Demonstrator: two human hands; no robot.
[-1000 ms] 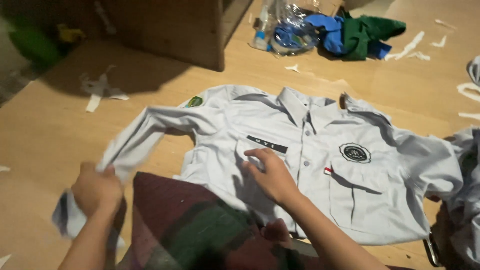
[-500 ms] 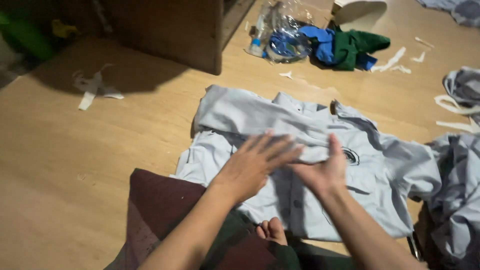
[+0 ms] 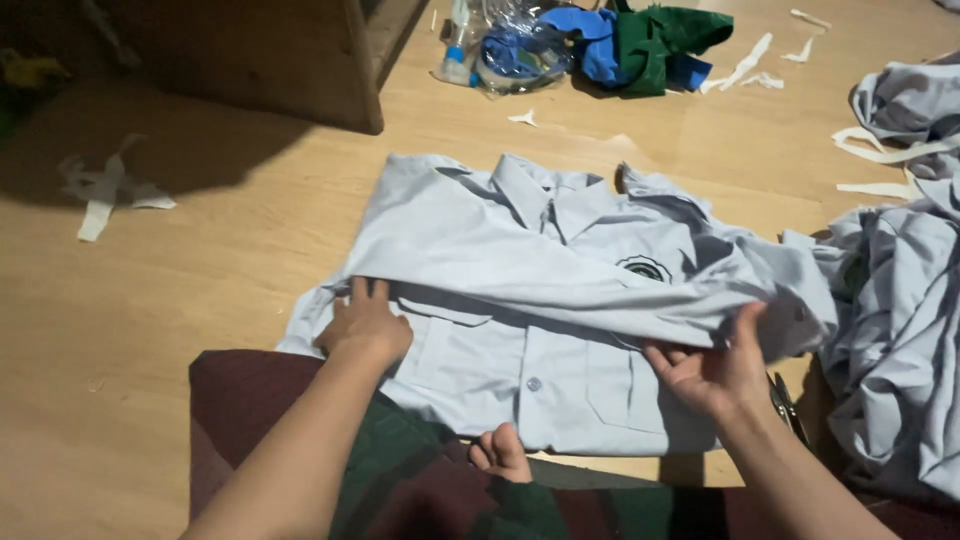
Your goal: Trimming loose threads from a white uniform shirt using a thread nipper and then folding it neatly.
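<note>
Pale wood-look floor (image 3: 220, 260), smooth, lit warm, w/ a dark wooden cabinet (image 3: 300, 60) casting shadow up-left of the shirt. The light grey-blue shirt (image 3: 520, 370) lies flat on the floor, front up, collar away from the person; thin woven cloth, buttoned, chest pockets, round badge on one side. One sleeve is folded across the chest in a long band. Left hand (image 3: 365, 325) lies palm-down, fingers spread, pressing the shirt's left edge under that band; not clenched. Right hand (image 3: 715, 370) pinches the sleeve's end at the shirt's right edge, cloth gripped btwn thumb and fingers. Person's toes (image 3: 502, 452) touch the hem, lap in dark red-green cloth (image 3: 400, 490). Right of the shirt: heap of same grey cloth (image 3: 900, 330), crumpled. Beyond the collar: clear plastic bag (image 3: 500, 45), blue and green fabric (image 3: 640, 40), white scraps (image 3: 745, 65). More paper scraps (image 3: 105, 190) well left of the shirt.
</note>
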